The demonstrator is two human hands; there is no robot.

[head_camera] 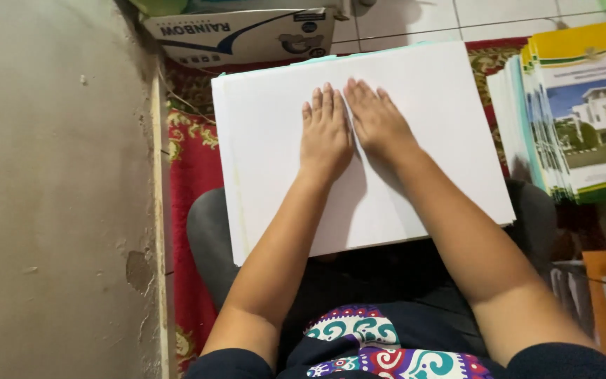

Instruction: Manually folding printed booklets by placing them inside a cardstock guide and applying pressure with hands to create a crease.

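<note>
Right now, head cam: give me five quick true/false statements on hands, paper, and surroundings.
1. Both hands lie flat on the white paper stack. True: left hand and right hand rest palms down, side by side.
2. The right hand holds a pen. False: it is open and holds nothing.
3. A pile of booklets stands to the right of the stack. True.
4. The stack rests on a wooden desk. False: it sits over the person's lap, above a red carpet.
5. The cardboard box lies on top of the stack. False: it lies beyond the far edge.
</note>
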